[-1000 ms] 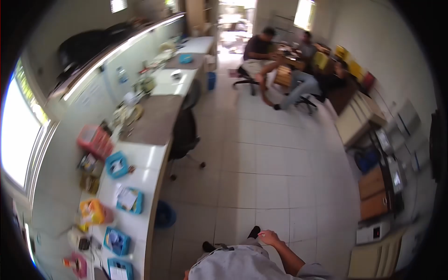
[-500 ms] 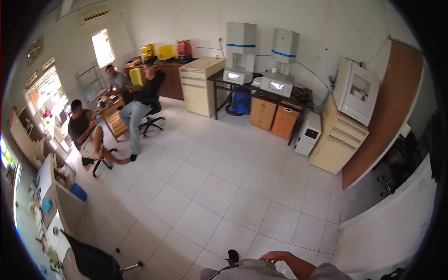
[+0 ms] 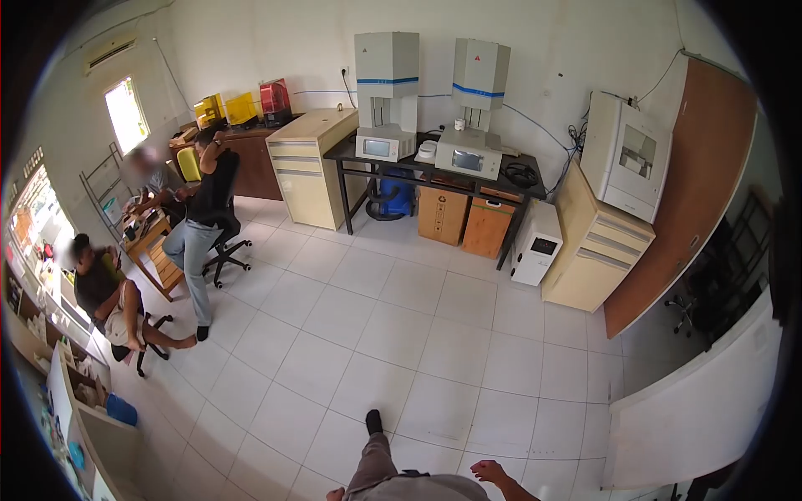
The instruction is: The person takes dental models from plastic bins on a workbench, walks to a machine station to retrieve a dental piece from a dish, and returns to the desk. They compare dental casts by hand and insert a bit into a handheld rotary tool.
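Note:
At the bottom of the head view my right hand (image 3: 489,472) hangs beside my hip. Its fingers are loosely bent and a little apart, and nothing shows in them. Only a small part of my left hand (image 3: 336,494) shows at the bottom edge, so its fingers cannot be made out. My grey trousers (image 3: 376,459) and one dark-covered foot (image 3: 373,421) stand out in front on the white tiled floor (image 3: 334,351). Neither hand touches any furniture.
Two grey machines (image 3: 387,100) stand on a black table (image 3: 342,159) at the back wall. Cream cabinets (image 3: 313,179) flank it. Three people sit at the left around a small wooden table (image 3: 159,250). A white panel (image 3: 693,417) stands at the right, near a brown door (image 3: 668,209).
My view has moved forward and turned slightly right. One leg has stepped ahead. My right hand has swung away from my waist, my left hand has come into the edge, and the black chair has left view.

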`<state>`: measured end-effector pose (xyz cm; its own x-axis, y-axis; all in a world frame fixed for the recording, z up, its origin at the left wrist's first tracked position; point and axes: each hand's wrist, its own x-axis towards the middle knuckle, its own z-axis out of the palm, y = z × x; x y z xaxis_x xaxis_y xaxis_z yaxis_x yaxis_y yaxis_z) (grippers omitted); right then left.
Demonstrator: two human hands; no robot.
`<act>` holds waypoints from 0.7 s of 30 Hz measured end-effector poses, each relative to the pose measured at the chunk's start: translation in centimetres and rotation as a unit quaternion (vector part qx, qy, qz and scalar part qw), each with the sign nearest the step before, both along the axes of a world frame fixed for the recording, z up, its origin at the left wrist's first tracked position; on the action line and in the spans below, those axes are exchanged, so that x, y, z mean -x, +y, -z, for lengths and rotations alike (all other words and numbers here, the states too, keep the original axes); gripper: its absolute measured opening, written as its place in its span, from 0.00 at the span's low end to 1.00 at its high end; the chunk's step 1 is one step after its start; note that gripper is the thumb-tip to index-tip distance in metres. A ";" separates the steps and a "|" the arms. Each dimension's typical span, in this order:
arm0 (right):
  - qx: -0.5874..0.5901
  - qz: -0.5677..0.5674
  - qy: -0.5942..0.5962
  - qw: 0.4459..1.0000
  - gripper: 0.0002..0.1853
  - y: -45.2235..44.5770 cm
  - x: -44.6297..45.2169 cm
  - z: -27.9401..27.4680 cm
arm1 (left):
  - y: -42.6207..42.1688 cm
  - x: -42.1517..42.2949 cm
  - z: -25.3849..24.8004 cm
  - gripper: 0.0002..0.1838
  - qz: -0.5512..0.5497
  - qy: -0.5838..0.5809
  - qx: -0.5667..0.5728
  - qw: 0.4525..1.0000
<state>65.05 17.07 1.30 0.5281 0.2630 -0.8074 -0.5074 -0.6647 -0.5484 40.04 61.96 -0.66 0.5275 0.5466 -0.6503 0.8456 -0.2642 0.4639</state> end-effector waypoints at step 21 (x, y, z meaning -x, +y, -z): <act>0.063 0.087 -0.022 0.994 0.14 20.1 -19.8 0.7 | 27.4 -43.9 4.5 0.14 0.088 -0.096 -0.041 0.991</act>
